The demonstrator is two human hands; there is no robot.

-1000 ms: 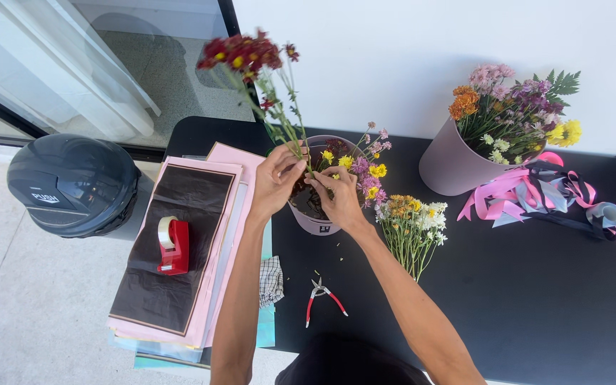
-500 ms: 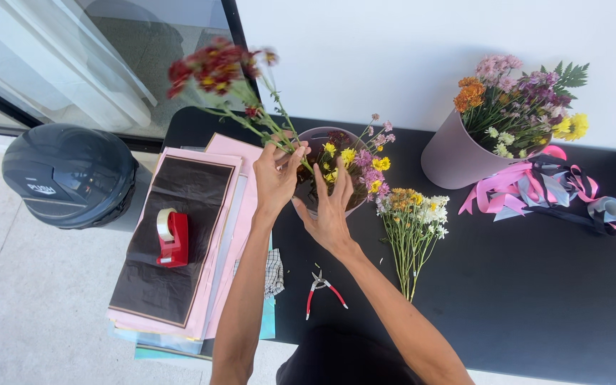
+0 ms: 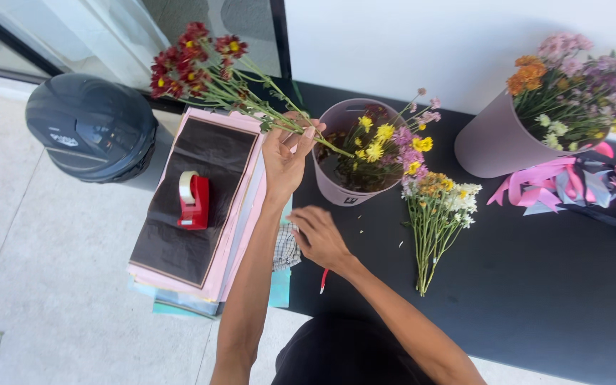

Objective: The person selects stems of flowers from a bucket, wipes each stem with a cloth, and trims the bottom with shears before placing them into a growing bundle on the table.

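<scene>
Your left hand [image 3: 284, 158] had its grip closed around the stems of the dark red flowers [image 3: 195, 63], pinching them near the lower end, at the rim of the mauve round box [image 3: 336, 189]. Your right hand [image 3: 319, 237] lay low on the bench [image 3: 550, 285], fingers curled over the red-handled cutters [image 3: 321, 280], of which only a tip showed; whether that grip had truly closed on them you could not tell from this view.

As a judgement of progress: the box already held yellow and purple blooms [image 3: 386, 146], so part of the arranging looked done, while the red bunch was not yet set in and a loose bunch of white and yellow flowers [image 3: 436, 214] lay on the bench just beside the box, untouched.

The red bunch ran long from lower right to upper left. Its cut ends pointed toward the box mouth, its heads stood out over the stack of pink and black paper [image 3: 194, 207], tilted rather than upright.

On that stack sat a red tape dispenser [image 3: 193, 200]. A dark helmet [image 3: 91, 127] rested on the floor to the left, and a second box of mixed flowers [image 3: 515, 135] with pink ribbon [image 3: 557, 182] stood well apart at the right.
</scene>
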